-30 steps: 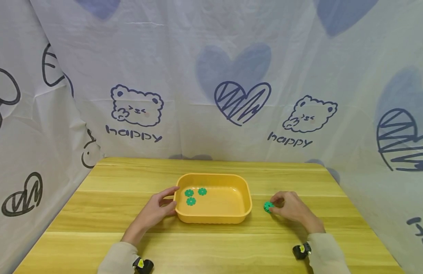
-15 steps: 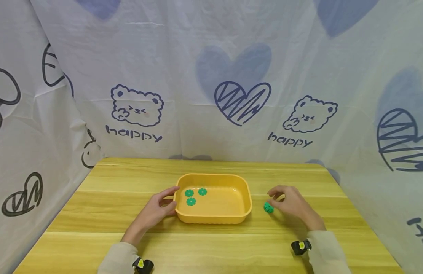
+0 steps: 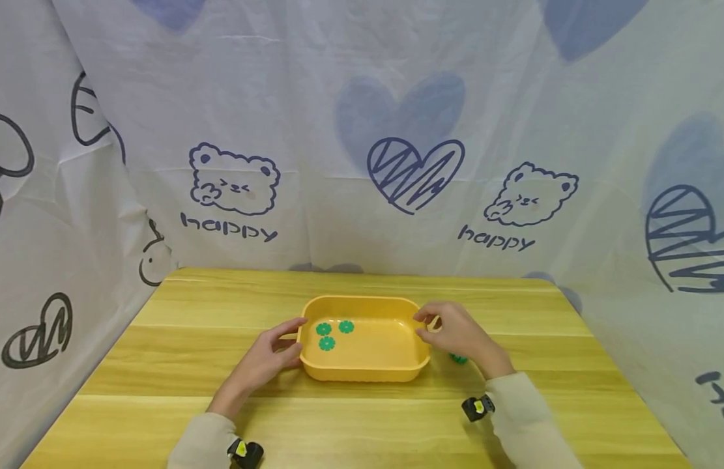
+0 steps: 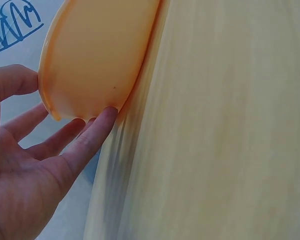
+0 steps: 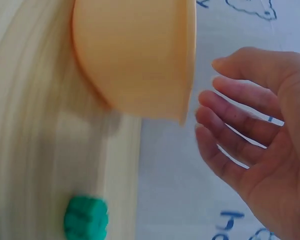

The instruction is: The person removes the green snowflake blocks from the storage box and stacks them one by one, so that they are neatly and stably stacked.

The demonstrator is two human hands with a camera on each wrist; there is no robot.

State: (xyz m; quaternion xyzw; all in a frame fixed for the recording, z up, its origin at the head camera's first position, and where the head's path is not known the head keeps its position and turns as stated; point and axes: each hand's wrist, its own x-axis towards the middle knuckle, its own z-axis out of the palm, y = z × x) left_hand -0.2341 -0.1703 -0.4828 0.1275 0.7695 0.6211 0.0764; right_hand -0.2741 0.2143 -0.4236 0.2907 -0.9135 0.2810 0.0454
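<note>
A yellow plastic tray (image 3: pixel 364 376) stands on the wooden table, with three green notched discs (image 3: pixel 326 343) lying at its left side. My left hand (image 3: pixel 274 352) spreads fairly straight fingers against the tray's left end, its fingertips (image 4: pixel 110 114) touching the outer wall. By the right rim hovers my right hand (image 3: pixel 455 329), its fingers loosely bent. In the right wrist view, nothing shows between its thumb and fingers, and they stand apart from the tray. A short stack of green discs (image 5: pixel 86 218) sits on the table right of the tray, partly hidden by the right wrist in the head view.
The wooden table (image 3: pixel 362 423) extends around the tray. Behind and beside it hangs a pale cloth (image 3: pixel 332 254) printed with hearts, bears and lettering. A small black camera is strapped to each wrist (image 3: pixel 477 408).
My right hand has let go of the green stack, lifted and moved left to the tray's right rim. The left hand and tray have stayed in place.
</note>
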